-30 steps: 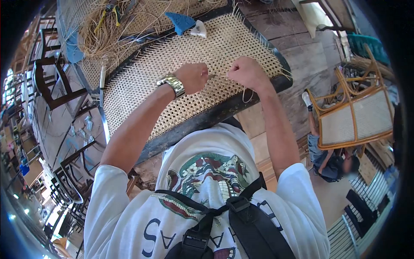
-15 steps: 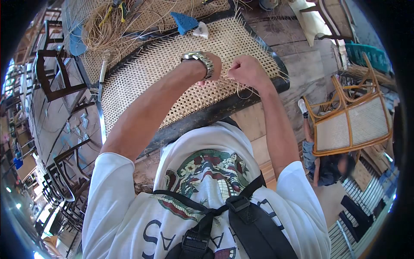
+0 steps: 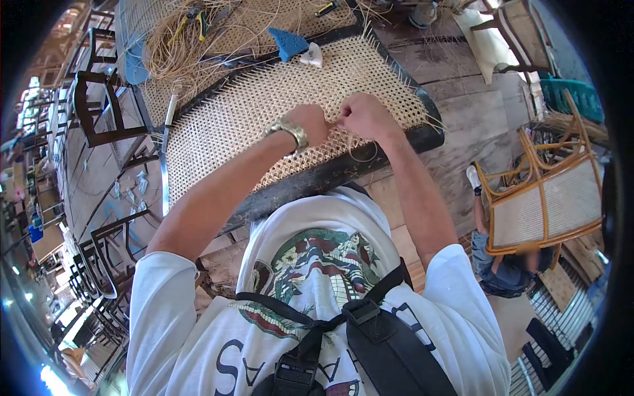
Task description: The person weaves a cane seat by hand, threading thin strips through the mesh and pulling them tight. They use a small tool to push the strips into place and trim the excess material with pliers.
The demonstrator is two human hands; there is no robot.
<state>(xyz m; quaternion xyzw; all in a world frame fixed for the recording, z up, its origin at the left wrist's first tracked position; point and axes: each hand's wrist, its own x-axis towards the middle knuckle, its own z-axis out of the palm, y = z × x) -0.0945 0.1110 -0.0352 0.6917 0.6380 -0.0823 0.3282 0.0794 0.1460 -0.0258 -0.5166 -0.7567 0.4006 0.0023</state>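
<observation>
A woven cane panel (image 3: pixel 224 142) in a dark wooden frame (image 3: pixel 294 188) lies in front of me, its strand ends sticking up along the edges. My left hand (image 3: pixel 312 123), with a metal watch (image 3: pixel 294 132) on the wrist, is closed low over the weave; its fingertips are hidden. Close beside it, my right hand (image 3: pixel 366 115) is closed in a pinch on a thin cane strand (image 3: pixel 353 154), which loops down over the near frame rail.
Beyond the panel lie a bundle of loose cane (image 3: pixel 165 56), pliers (image 3: pixel 191 23), a blue sponge-like piece (image 3: pixel 287 43) and a white lump (image 3: pixel 312 55). A knife-like tool (image 3: pixel 170 111) rests at the left edge. At right, another person sits by a rattan chair (image 3: pixel 545 204).
My left hand has moved slightly down and left, and my right hand a little to the left. The view has shifted slightly. Both hands stay closed above the weave.
</observation>
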